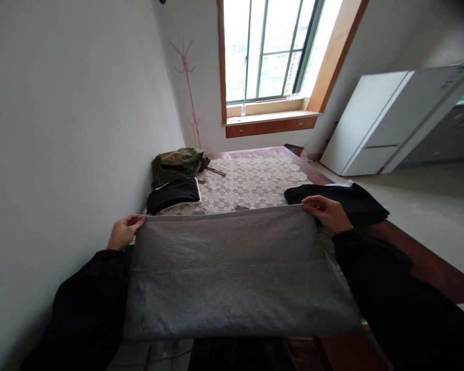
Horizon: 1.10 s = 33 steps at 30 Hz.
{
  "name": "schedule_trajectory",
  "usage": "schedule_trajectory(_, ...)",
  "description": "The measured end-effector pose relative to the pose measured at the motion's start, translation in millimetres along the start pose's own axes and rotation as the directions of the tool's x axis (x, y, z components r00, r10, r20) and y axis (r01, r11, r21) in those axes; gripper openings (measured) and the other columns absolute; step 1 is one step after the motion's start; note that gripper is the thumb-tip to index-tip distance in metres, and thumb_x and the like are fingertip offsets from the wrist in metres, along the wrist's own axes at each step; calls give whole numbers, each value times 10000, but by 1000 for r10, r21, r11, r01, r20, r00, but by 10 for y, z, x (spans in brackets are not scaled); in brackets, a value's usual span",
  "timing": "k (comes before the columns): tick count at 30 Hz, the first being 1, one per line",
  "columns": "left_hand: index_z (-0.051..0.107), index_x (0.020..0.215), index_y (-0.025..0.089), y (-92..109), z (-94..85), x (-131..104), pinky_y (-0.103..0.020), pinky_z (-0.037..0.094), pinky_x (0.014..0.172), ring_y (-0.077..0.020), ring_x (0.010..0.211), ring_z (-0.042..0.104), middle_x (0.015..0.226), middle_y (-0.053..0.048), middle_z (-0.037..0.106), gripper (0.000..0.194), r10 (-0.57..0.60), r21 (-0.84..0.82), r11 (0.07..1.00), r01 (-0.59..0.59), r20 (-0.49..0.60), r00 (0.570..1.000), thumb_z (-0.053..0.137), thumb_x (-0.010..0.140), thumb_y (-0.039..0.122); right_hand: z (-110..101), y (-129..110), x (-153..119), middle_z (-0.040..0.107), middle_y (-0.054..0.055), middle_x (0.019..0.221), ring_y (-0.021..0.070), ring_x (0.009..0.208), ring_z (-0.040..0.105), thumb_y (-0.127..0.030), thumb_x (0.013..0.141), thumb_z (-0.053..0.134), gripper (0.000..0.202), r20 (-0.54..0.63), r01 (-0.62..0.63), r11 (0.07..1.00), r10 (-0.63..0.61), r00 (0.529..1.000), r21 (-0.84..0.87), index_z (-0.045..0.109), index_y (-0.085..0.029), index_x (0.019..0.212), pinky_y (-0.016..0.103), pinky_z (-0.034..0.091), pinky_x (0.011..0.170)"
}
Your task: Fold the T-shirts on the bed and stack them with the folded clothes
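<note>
A grey piece of cloth point(232, 268), perhaps a garment, is stretched between my two hands and hangs down toward my body. Its upper hem runs nearly level. My left hand point(124, 232) pinches the top left corner between thumb and fingers. At the top right corner my right hand point(328, 212) pinches the same hem. Just beyond my right hand lies a folded dark garment point(355, 201) on the table. Past my left hand sits another folded black cloth item point(174, 194) with a pale edge. The cloth hides the near part of the table.
A patterned lace cover point(251, 178) lies on the reddish wooden table point(429, 257). An olive backpack point(178, 164) rests at the back left, against the white wall point(73, 103). Beyond stand a pink coat rack point(188, 82), a window point(270, 51) and a white fridge point(386, 118).
</note>
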<state>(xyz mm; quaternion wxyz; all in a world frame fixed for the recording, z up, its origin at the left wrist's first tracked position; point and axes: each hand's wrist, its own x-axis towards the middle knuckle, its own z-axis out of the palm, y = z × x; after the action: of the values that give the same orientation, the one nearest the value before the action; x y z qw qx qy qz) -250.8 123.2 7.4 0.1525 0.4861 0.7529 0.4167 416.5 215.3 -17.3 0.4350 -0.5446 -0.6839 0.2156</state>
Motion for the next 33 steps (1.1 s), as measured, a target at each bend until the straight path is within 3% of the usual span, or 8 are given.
schedule_trajectory(5, 773, 745, 209, -8, 126, 79, -290, 545, 693, -234, 725, 725, 730, -53, 783, 297, -3, 112, 994, -6, 78, 997, 773, 597, 467, 95, 61, 70, 769, 62, 840, 231, 712, 644, -601, 790, 709, 383, 72, 60, 986, -50, 996, -154, 740, -234, 898, 394, 542, 728)
schedule_trajectory(9, 793, 931, 192, 39, 120, 196, -286, 552, 770, -230, 830, 741, 857, -61, 808, 367, 12, 139, 990, -11, -10, 1000, 678, 734, 480, 84, 54, 185, 765, 61, 916, 226, 766, 662, -508, 852, 672, 297, -23, 111, 990, -114, 993, -88, 708, -237, 968, 357, 541, 721)
schedule_trajectory(11, 789, 1006, 193, 64, 119, 256, -297, 551, 813, -235, 881, 744, 914, -68, 814, 387, 15, 172, 985, -4, -62, 998, 646, 783, 476, 75, 53, 269, 753, 57, 897, 222, 749, 651, -457, 857, 659, 241, -57, 122, 983, -130, 990, -136, 697, -240, 954, 355, 533, 721)
schedule_trajectory(14, 803, 920, 218, 73, 172, 307, -307, 547, 801, -245, 848, 749, 880, -65, 816, 291, 12, 232, 973, -3, -37, 999, 703, 749, 431, 132, 75, 365, 739, 56, 861, 227, 743, 649, -364, 824, 646, 159, 20, 136, 954, -136, 990, -267, 695, -242, 914, 370, 531, 756)
schedule_trajectory(17, 807, 867, 239, 79, 236, 346, -301, 539, 788, -245, 848, 755, 886, -58, 821, 223, 17, 271, 962, -20, 14, 1000, 727, 735, 401, 225, 103, 425, 750, 62, 890, 234, 778, 668, -330, 817, 630, 168, 75, 169, 945, -154, 985, -281, 691, -239, 945, 373, 536, 782)
schedule_trajectory(24, 810, 919, 250, 147, 296, 494, -316, 535, 827, -257, 896, 750, 958, -58, 822, 223, 32, 340, 940, -36, 16, 999, 709, 778, 390, 292, 186, 540, 764, 58, 899, 243, 804, 684, -331, 798, 639, 169, 44, 146, 943, -139, 989, -300, 684, -244, 936, 385, 538, 802)
schedule_trajectory(29, 802, 966, 250, 139, 356, 515, -313, 539, 826, -260, 920, 750, 980, -62, 820, 254, 24, 362, 932, -20, -6, 1000, 680, 809, 408, 331, 261, 506, 762, 68, 917, 255, 865, 694, -364, 822, 628, 180, -96, 126, 959, -155, 983, -255, 675, -243, 946, 394, 544, 839)
schedule_trajectory(33, 799, 977, 258, 158, 399, 524, -313, 536, 814, -267, 948, 746, 1009, -63, 819, 264, 27, 376, 926, -24, -3, 1000, 670, 822, 428, 349, 245, 490, 761, 75, 933, 251, 884, 693, -303, 826, 620, 193, -7, 83, 933, -91, 996, -350, 698, -231, 988, 399, 530, 886)
